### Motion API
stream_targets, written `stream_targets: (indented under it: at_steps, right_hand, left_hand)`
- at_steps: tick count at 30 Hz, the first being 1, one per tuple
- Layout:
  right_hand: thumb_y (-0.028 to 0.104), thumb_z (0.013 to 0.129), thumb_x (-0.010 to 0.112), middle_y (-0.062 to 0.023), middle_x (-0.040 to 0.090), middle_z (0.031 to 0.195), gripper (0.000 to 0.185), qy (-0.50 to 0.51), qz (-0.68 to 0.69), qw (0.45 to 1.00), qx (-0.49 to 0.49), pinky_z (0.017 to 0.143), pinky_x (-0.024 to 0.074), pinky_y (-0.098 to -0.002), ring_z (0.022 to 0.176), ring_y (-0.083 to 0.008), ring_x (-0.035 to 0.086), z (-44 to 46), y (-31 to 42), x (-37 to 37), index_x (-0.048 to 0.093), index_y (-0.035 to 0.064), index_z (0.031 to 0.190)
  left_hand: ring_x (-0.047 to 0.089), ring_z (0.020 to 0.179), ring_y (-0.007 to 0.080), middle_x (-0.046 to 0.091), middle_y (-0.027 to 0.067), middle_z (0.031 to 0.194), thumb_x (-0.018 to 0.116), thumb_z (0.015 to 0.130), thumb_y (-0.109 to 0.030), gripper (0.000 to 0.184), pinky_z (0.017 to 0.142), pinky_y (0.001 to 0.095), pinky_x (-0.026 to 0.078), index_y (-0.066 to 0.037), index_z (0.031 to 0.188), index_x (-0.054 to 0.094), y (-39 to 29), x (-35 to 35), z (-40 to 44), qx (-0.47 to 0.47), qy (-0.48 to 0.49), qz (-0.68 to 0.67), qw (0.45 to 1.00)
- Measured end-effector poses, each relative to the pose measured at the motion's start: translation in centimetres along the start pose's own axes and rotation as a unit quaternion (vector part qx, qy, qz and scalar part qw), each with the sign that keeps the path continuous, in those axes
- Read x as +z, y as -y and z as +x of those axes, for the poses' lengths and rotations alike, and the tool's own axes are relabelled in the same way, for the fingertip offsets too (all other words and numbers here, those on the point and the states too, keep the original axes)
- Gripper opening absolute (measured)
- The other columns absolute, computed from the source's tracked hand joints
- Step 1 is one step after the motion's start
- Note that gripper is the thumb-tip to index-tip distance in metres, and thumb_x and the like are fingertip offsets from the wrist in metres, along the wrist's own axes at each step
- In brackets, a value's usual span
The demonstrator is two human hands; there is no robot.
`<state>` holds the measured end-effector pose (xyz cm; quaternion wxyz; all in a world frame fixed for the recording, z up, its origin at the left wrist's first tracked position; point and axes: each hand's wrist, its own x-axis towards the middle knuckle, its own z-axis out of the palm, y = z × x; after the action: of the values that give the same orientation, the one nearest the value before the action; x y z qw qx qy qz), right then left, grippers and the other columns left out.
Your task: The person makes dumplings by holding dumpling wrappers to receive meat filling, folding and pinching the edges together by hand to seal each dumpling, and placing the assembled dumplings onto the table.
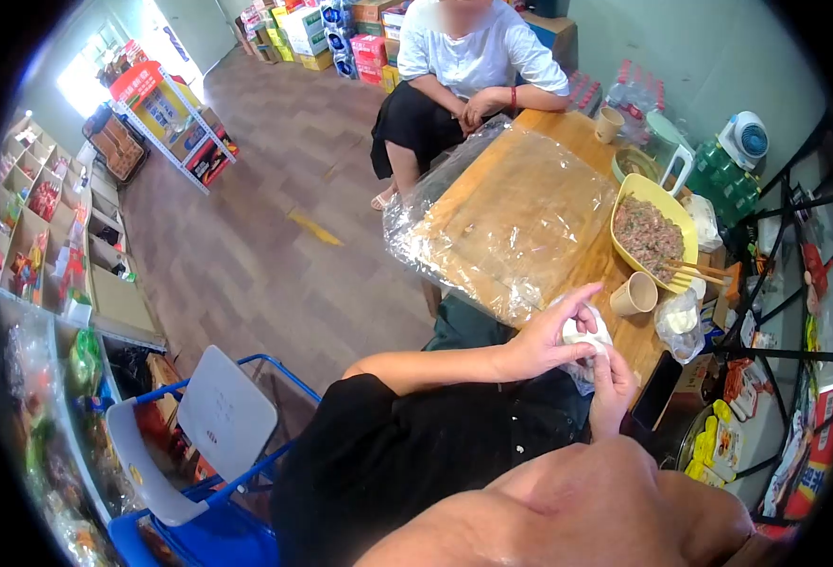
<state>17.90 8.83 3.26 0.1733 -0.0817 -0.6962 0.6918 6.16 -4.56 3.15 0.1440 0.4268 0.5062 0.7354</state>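
Note:
Near the table's front edge, my left hand (556, 338) and my right hand (613, 386) meet at a soft white piece of dough (582, 333). The left thumb and fingers curve around it, while my right fingertips pinch its lower side. Its exact shape is partly hidden by the fingers. Beyond the hands, a yellow bowl (687, 219) holds minced meat (647, 232) with green bits. Wooden chopsticks (700, 272) rest across its rim. A paper cup (634, 295) stands close to my right hand, and white dough in a plastic bag (681, 323) lies beside the cup.
Clear plastic sheeting (520, 217) covers much of the wooden table (567, 128). A person (473, 57) sits across the far end. A pitcher (671, 156), a second paper cup (609, 123) and a small fan (745, 140) stand at the right. A folding chair (227, 411) is at left.

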Motion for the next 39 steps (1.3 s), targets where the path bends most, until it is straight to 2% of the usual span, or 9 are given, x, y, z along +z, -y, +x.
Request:
stream_targets:
  at_steps: [6,8,16,18,25,26,29,33,39]
  right_hand:
    - [0.002,0.091,0.051,-0.0116,0.065,0.103,0.02,-0.038,-0.094,0.995,-0.027,0.086,0.0464,-0.0298,0.097,-0.0176,0.06,0.0,1.3,1.3,0.063,-0.0066,0.105]
    - [0.0,0.088,0.053,-0.0147,0.065,0.104,0.02,-0.028,-0.248,0.956,-0.155,0.088,0.0457,-0.0322,0.097,-0.0223,0.062,0.2,2.1,1.6,0.062,-0.0076,0.104]
    - [0.001,0.089,0.054,-0.0149,0.064,0.108,0.018,-0.037,-0.154,0.982,-0.105,0.085,0.0479,-0.0293,0.095,-0.0199,0.062,-1.4,1.7,1.2,0.063,-0.0076,0.103]
    - [0.002,0.091,0.054,-0.0158,0.063,0.109,0.018,-0.04,-0.025,0.998,-0.047,0.082,0.0506,-0.0279,0.094,-0.0184,0.063,-1.4,1.7,1.4,0.062,-0.0081,0.104]
    - [-0.001,0.089,0.053,-0.0115,0.066,0.09,0.016,-0.032,-0.239,0.969,-0.055,0.069,0.0508,-0.0266,0.075,-0.0145,0.063,-1.6,2.7,0.7,0.065,-0.0063,0.098]
    - [-0.002,0.089,0.052,-0.0114,0.066,0.089,0.017,-0.036,-0.232,0.968,-0.09,0.069,0.0508,-0.027,0.076,-0.0151,0.063,-1.4,1.7,0.4,0.065,-0.0067,0.098]
    - [-0.004,0.09,0.05,-0.0161,0.059,0.106,0.018,-0.017,-0.126,0.991,-0.04,0.073,0.0559,-0.0283,0.087,-0.019,0.063,-1.3,-0.6,-0.5,0.061,-0.0112,0.102]
    - [-0.003,0.091,0.05,-0.0154,0.06,0.106,0.018,0.011,-0.056,0.998,-0.018,0.074,0.0561,-0.0284,0.088,-0.0183,0.062,-0.7,-2.6,-0.6,0.061,-0.0102,0.104]
    - [-0.004,0.09,0.052,-0.0154,0.06,0.106,0.018,0.05,-0.04,0.998,-0.02,0.075,0.0563,-0.0288,0.089,-0.0181,0.062,-0.6,-4.2,-0.5,0.061,-0.0089,0.105]
  left_hand:
    - [0.053,0.092,0.0125,0.055,0.0043,0.094,0.066,0.085,-0.009,0.072,0.089,0.0287,0.041,-0.004,0.144,0.026,-1.2,-0.2,-1.0,-0.023,-0.026,-0.034,0.999]
    - [0.054,0.092,0.0119,0.056,0.0046,0.095,0.066,0.083,-0.005,0.071,0.088,0.028,0.042,-0.003,0.143,0.028,-0.8,-0.4,-1.3,-0.029,-0.028,0.005,0.999]
    - [0.055,0.093,0.0132,0.055,0.0068,0.098,0.064,0.083,0.005,0.075,0.088,0.0274,0.044,-0.004,0.145,0.022,0.1,0.7,-2.6,-0.044,-0.019,-0.079,0.996]
    - [0.054,0.086,0.0104,0.054,0.004,0.092,0.064,0.083,0.004,0.069,0.083,0.0245,0.044,-0.003,0.143,0.029,0.2,1.3,-2.4,-0.047,-0.043,-0.098,0.993]
    - [0.055,0.084,0.0095,0.056,0.0023,0.09,0.062,0.086,-0.003,0.063,0.081,0.0254,0.045,-0.003,0.142,0.034,0.2,1.4,-2.9,-0.123,-0.038,-0.055,0.99]
    - [0.056,0.086,0.0099,0.055,0.0028,0.091,0.061,0.086,-0.002,0.063,0.081,0.0256,0.046,-0.004,0.143,0.032,0.6,1.4,-2.8,-0.123,-0.027,-0.08,0.989]
    - [0.055,0.083,0.0104,0.052,0.0029,0.09,0.058,0.087,0.001,0.062,0.076,0.0245,0.047,-0.006,0.143,0.032,1.7,1.4,-2.9,-0.103,-0.018,-0.132,0.986]
    - [0.05,0.084,0.0092,0.049,0.0008,0.09,0.06,0.086,0.001,0.063,0.081,0.0249,0.044,-0.006,0.143,0.033,2.6,0.6,-3.5,-0.096,-0.021,-0.027,0.995]
    - [0.048,0.082,0.0073,0.048,-0.001,0.088,0.063,0.087,-0.003,0.066,0.079,0.0225,0.041,-0.006,0.144,0.03,3.7,0.2,-4.5,-0.134,-0.048,-0.15,0.978]
